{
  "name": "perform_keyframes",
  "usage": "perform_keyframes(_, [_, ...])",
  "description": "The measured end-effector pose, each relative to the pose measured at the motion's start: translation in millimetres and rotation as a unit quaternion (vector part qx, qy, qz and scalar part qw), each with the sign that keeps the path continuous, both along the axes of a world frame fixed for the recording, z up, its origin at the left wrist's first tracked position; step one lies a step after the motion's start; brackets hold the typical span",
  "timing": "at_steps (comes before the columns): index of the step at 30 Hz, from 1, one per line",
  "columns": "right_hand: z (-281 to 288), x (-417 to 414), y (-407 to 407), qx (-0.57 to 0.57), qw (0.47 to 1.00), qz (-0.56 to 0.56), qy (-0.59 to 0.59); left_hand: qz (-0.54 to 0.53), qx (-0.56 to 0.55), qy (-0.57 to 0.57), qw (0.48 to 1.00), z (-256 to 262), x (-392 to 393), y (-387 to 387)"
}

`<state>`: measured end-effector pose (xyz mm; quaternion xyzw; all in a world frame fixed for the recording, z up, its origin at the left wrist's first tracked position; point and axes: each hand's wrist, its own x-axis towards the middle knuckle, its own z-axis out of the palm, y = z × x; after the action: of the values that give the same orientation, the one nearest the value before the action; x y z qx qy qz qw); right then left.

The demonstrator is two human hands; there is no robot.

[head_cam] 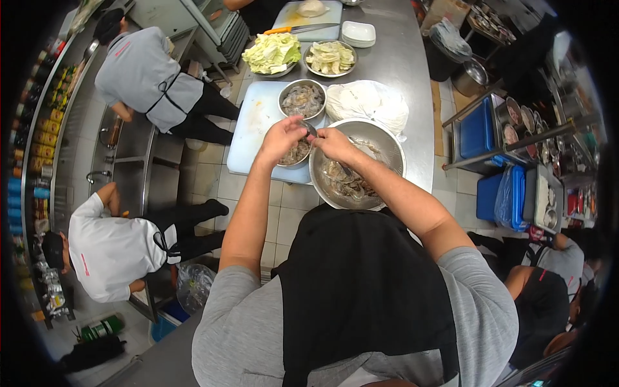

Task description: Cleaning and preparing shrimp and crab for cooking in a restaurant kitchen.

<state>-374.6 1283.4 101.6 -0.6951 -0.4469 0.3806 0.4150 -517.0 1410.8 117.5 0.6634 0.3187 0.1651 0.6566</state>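
My left hand (283,138) holds a grey raw shrimp (308,128) by its fingertips, over the small metal bowl of shrimp pieces (293,154). My right hand (334,144) meets it from the other side, its fingers pinched at the shrimp's near end. A dark narrow thing (345,169) shows under my right wrist; whether I hold it is unclear. Below that wrist, a large metal colander (397,157) contains several shrimp (355,186). Just beyond my hands, a metal bowl (280,104) of grey shrimp (303,100) stands on a white cutting board (256,113).
Beside the colander sits a white plastic bag (367,101). Farther back are two bowls of cut cabbage (272,52) (331,57), stacked white dishes (358,35) and an orange-handled knife (302,29) on another board. Two people (140,77) (116,251) work at left; others are at right.
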Motion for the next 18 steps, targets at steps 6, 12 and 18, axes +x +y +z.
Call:
perform_keyframes(6, [-4, 18, -34, -0.113, 0.986, 0.056, 0.107, -0.059, -0.039, -0.022, 0.997, -15, -3, -22])
perform_keyframes(12, [-22, 68, -94, -0.097, 0.961, 0.053, -0.255, 0.051, 0.124, 0.035, 0.990, -61, -20, -3])
perform_keyframes(18, [-49, 73, -141, -0.190, 0.911, 0.110, -0.350, 0.072, 0.505, 0.085, 0.856, -62, -30, -14])
